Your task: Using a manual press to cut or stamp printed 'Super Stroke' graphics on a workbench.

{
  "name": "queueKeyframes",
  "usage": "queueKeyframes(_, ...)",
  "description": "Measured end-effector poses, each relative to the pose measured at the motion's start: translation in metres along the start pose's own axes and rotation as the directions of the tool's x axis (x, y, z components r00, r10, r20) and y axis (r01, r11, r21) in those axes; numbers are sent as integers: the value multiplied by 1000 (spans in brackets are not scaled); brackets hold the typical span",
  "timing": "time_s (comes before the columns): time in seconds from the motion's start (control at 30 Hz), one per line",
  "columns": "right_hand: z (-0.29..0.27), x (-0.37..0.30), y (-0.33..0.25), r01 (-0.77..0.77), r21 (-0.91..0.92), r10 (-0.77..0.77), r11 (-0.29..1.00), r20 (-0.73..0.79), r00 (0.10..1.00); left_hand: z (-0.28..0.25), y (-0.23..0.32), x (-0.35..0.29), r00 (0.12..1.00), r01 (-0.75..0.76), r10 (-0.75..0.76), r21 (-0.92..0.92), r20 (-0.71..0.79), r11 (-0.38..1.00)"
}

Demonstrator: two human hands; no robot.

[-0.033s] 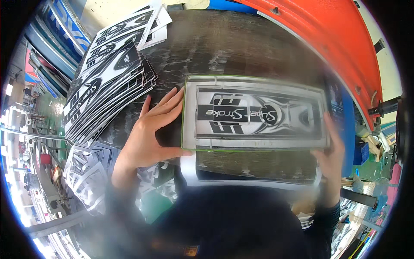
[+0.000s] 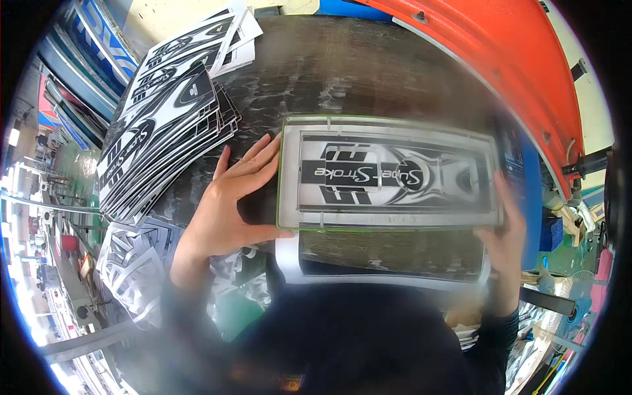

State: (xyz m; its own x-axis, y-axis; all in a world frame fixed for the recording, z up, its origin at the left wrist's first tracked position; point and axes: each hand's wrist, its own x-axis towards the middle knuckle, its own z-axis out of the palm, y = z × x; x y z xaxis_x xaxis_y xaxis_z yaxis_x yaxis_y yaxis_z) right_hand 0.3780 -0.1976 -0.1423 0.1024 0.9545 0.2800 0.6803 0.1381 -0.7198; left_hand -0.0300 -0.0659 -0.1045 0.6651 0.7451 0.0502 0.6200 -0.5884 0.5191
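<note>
A clear rectangular cutting die (image 2: 395, 124) with a green lower edge lies on the dark worktop, its thin inner rules framing a black-and-white printed sheet (image 2: 355, 174) seen through it. My left hand (image 2: 224, 207) holds the die's left end, fingers along that side and thumb at the near corner. At the opposite end my right hand (image 2: 505, 237) grips the right edge, partly blurred. Between the die and my body lies a white paper frame (image 2: 288, 260) with a cut-out middle. Left of my left hand fans a stack of printed sheets (image 2: 161, 141).
A large red curved panel (image 2: 507, 59) borders the worktop (image 2: 316, 59) at the far right, with a blue surface (image 2: 532, 204) below it. Crumpled paper offcuts (image 2: 135, 263) lie at the near left. Bluish boards (image 2: 85, 72) stand past the printed stack.
</note>
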Motion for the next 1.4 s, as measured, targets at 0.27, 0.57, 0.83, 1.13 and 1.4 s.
queueKeyframes(0.27, -2, 1, -3, 3, -17, -3, 1000, 11, 1000, -1, -1, 0, 1000, -16, 16, 5, 21, 1000)
queueKeyframes(0.57, -131, 48, 33, 33, -156, -153, 987, -872, 465, 2, -15, -4, 980, -169, 93, -487, -177, 857)
queueKeyframes(0.83, -207, 103, 62, 88, 277, 166, 957, -768, 619, 10, -8, -9, 946, -236, 71, -522, -317, 820)
queueKeyframes(1.13, -174, 89, 20, 204, 423, 243, 883, -783, 572, 13, 1, -13, 877, -337, 81, -486, -474, 806)
queueKeyframes(1.4, -115, 47, -45, 256, 522, 238, 814, -701, 673, 11, 39, -12, 810, -446, 149, -433, -567, 783)
